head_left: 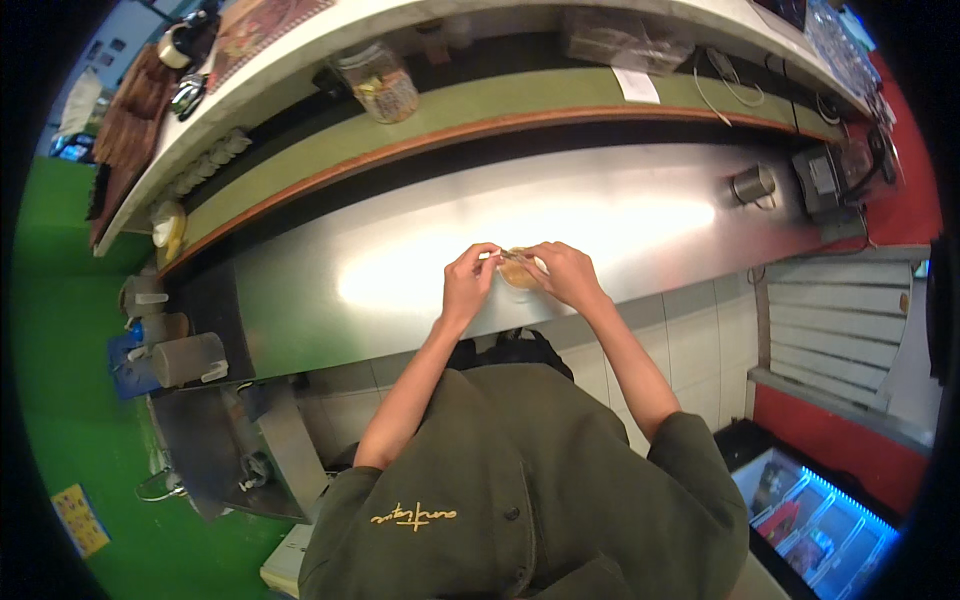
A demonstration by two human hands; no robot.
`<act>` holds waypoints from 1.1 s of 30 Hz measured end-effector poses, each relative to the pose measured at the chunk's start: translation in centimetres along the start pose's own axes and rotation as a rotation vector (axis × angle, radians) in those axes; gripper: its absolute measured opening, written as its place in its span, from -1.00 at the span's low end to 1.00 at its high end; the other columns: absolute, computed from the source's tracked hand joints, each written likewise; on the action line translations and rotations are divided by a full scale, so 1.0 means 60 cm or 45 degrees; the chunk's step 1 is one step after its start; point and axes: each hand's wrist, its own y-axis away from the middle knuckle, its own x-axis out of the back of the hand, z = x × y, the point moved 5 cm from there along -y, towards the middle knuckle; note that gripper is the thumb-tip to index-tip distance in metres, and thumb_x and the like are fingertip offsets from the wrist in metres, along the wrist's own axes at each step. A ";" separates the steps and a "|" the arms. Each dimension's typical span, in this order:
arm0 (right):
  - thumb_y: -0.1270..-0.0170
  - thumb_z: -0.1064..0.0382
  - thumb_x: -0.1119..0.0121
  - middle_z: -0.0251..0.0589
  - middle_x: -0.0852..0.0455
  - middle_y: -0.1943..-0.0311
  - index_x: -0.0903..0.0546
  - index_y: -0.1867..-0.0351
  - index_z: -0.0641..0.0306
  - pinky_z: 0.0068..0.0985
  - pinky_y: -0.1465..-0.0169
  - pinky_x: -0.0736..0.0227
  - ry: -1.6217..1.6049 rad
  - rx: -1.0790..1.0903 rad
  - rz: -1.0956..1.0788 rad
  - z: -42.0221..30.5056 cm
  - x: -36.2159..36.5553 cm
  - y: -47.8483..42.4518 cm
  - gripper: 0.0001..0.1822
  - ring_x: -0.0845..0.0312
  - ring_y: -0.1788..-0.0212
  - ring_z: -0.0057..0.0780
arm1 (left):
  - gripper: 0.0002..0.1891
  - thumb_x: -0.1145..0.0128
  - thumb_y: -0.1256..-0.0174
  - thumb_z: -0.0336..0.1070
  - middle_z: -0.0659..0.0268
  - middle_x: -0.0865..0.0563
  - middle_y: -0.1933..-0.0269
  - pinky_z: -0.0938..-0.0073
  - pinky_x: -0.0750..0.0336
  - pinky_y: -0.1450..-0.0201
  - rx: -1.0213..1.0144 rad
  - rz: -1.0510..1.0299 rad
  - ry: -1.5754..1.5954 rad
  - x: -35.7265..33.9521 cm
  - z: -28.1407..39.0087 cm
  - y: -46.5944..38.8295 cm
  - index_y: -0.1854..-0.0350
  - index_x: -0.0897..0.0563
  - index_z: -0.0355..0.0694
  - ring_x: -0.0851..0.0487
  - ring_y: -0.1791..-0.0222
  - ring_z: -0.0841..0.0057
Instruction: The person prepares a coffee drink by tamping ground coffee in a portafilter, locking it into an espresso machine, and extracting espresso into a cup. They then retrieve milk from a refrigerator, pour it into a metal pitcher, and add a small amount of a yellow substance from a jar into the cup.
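Both of my hands meet over a round cup or bowl [517, 274] with light brown contents, standing near the front edge of the steel counter [390, 300]. My left hand [471, 276] pinches one end of a small, thin, dark greenish item [512, 256] between thumb and fingertips. At its other end, the fingertips of my right hand [561, 271] close on it from the right. The item is too small to identify. It lies above the rim of the cup, and my right fingers partly hide the cup's right side.
A metal pitcher [753, 185] stands at the counter's right end, near a dark appliance [819, 180]. Plastic jugs [190, 360] are at the left end, above a sink [202, 442]. A green shelf [480, 97] holding a jar [380, 84] runs behind the counter.
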 end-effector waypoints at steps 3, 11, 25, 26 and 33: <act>-0.25 0.13 -0.31 -0.33 -0.77 0.33 -0.73 0.14 0.12 -0.49 0.34 -0.52 -0.180 0.063 0.137 -0.019 0.029 -0.012 -0.79 -0.58 0.48 -0.44 | -0.81 -0.12 -0.43 -0.39 0.13 -0.70 0.13 0.49 -0.69 0.16 0.346 0.103 0.397 0.017 -0.024 0.008 0.03 -0.54 -0.38 -0.78 0.18 0.34; -0.22 0.23 -0.33 -0.34 -0.74 0.35 -0.68 0.14 0.18 -0.56 0.41 -0.50 -0.203 0.426 0.483 -0.164 0.135 -0.184 -0.79 -0.55 0.54 -0.46 | -0.73 -0.09 -0.47 -0.31 0.06 -0.67 0.09 0.49 -0.69 0.15 0.781 0.351 0.827 0.126 -0.123 0.066 -0.08 -0.47 -0.33 -0.77 0.19 0.32; -0.21 0.29 -0.27 -0.23 -0.60 0.26 -0.55 0.13 0.21 -0.24 0.24 -0.54 0.105 0.589 0.533 -0.292 0.137 -0.432 -0.78 -0.63 0.19 -0.12 | -0.52 -0.27 -0.28 -0.24 0.12 -0.68 0.17 0.28 -0.53 0.13 0.532 0.464 -0.566 0.361 -0.215 0.088 -0.19 -0.44 -0.29 -0.66 0.24 0.30; -0.19 0.30 -0.27 -0.23 -0.61 0.28 -0.55 0.17 0.21 -0.23 0.25 -0.54 0.098 0.627 0.513 -0.301 0.138 -0.414 -0.80 -0.63 0.21 -0.12 | -0.47 -0.30 -0.25 -0.23 0.10 -0.67 0.09 0.25 -0.51 0.07 0.450 0.484 -0.568 0.367 -0.194 0.080 -0.22 -0.43 -0.29 -0.65 0.18 0.25; -0.01 0.39 -0.27 -0.35 -0.58 0.30 -0.55 0.25 0.14 -0.41 0.40 -0.57 0.227 0.844 0.379 -0.344 0.120 -0.259 -0.76 -0.61 0.24 -0.37 | 0.18 -0.62 0.18 -0.20 0.02 -0.23 -0.44 0.15 -0.31 -0.40 -0.449 0.336 -0.438 0.333 0.085 -0.093 -0.46 -0.02 -0.24 -0.34 -0.39 0.07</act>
